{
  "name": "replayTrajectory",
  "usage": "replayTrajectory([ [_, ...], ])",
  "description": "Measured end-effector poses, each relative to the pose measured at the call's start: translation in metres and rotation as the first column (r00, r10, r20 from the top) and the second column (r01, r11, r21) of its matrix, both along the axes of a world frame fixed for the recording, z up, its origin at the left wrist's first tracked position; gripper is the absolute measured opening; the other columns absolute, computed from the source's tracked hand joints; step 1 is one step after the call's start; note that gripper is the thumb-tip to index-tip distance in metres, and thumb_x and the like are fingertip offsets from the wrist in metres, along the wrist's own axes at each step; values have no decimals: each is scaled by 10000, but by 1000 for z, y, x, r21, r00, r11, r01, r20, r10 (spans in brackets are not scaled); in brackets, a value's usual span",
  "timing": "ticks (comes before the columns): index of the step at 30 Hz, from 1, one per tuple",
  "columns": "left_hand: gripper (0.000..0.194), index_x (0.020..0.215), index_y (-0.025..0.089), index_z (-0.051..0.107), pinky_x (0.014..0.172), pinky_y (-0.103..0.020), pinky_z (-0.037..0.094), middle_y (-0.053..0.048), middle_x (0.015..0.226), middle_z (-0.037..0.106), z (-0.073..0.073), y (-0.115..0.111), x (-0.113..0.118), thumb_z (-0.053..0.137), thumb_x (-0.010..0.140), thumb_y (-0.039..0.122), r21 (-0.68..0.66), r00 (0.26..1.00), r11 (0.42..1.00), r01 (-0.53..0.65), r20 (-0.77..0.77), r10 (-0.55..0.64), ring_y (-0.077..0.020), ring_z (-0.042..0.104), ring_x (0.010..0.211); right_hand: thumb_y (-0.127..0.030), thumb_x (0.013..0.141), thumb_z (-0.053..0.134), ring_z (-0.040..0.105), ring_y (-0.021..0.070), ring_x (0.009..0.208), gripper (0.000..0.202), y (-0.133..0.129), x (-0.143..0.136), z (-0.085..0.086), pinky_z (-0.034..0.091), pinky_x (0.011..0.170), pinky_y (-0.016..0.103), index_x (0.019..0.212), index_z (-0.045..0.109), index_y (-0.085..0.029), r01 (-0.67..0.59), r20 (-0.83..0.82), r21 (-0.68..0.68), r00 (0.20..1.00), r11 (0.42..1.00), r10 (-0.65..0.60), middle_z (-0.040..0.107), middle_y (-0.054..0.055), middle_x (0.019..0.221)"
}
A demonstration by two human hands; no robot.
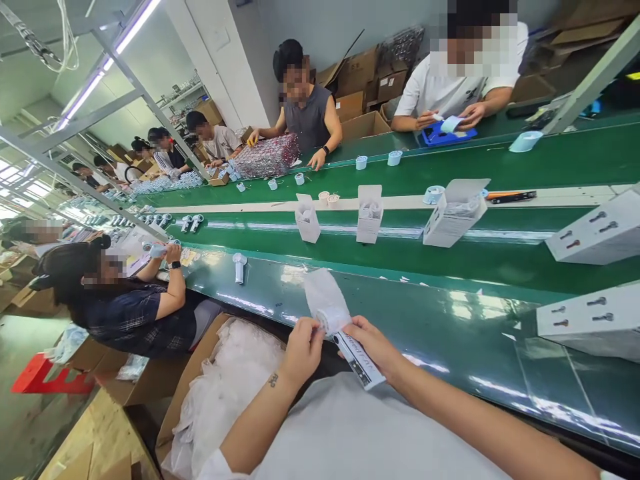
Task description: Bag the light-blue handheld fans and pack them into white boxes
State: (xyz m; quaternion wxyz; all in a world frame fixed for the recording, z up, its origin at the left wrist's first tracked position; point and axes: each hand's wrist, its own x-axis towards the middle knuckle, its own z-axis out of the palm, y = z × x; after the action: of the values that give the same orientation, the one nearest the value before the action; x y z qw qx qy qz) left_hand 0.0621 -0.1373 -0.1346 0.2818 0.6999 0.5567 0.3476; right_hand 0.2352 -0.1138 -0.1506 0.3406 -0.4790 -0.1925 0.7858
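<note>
A handheld fan [361,361] with printed lettering down its handle tilts in front of my body, near the bench edge. My right hand [371,343] is closed around the upper part of the handle. Over the fan's head sits a translucent white bag [327,297], its loose end pointing up and away. My left hand [305,347] pinches the bag at the left side of the head. The head itself shows only faintly through the plastic. Another handheld fan [240,268] lies on the green bench ahead, to the left.
An open carton of white plastic bags [227,380] stands at my left. Open white boxes [370,217] with bagged contents line the belt [400,250]. Larger white boxes [590,320] stand at right. A co-worker [135,300] sits at left; several others work across the line.
</note>
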Motion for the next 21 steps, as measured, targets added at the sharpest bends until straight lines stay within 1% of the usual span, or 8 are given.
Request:
replayTrajectory([
  [5,165,911,202,649,800,-326,452,-96,855,627,-5,-15,19,489,869,190,-20,966,968,250,-61,-250,-205,575,821,-440,744,606,536,145,489,274,-7,2,-15,452,477,271,761,416,-244,69,104,-48,993,997,-63,523,-45,556],
  [8,144,863,198,654,722,-293,452,-67,791,636,-9,-13,26,511,843,188,-156,988,978,141,-35,-148,-185,574,741,-441,745,573,560,167,550,240,-16,15,-20,455,505,282,752,445,-238,50,139,-75,990,996,-39,555,-18,597],
  [11,127,789,181,651,599,-247,412,-20,672,605,-10,-8,31,526,806,192,-321,1000,947,31,9,-30,-142,523,612,-409,720,600,537,177,605,217,-27,43,-19,442,524,281,665,503,-223,-149,288,83,950,985,120,561,10,625],
  [13,104,772,171,650,547,-227,376,6,612,572,-7,-7,36,548,769,190,-410,998,911,38,63,-13,-120,485,561,-409,721,597,502,184,637,259,-32,65,-15,449,574,294,573,507,-216,-350,479,275,857,895,188,537,22,616],
  [14,93,767,166,650,532,-221,363,15,590,556,-4,-6,39,561,749,187,-443,996,895,47,89,-9,-113,470,546,-412,725,586,495,190,666,284,-33,75,-13,458,603,301,541,500,-214,-415,548,330,816,848,185,533,31,637],
  [15,87,760,161,648,524,-217,355,22,572,542,0,-6,41,569,733,185,-469,994,882,55,111,-3,-107,460,535,-410,724,579,500,200,711,291,-33,85,-11,473,631,306,527,498,-211,-428,573,344,801,836,175,546,44,694],
  [19,163,830,152,644,574,-229,413,-9,649,588,16,5,50,543,774,267,-476,986,877,60,165,22,-127,529,598,-368,697,555,529,226,961,204,-28,103,-3,524,755,314,606,585,-187,-184,352,213,931,960,101,541,77,1115],
  [21,345,1064,167,614,705,-275,476,-104,1011,640,19,17,55,583,775,354,-435,984,894,103,178,-27,-202,600,896,-331,661,565,554,219,966,176,-27,99,1,510,834,333,711,643,-182,-44,170,172,985,984,15,577,73,1078],
])
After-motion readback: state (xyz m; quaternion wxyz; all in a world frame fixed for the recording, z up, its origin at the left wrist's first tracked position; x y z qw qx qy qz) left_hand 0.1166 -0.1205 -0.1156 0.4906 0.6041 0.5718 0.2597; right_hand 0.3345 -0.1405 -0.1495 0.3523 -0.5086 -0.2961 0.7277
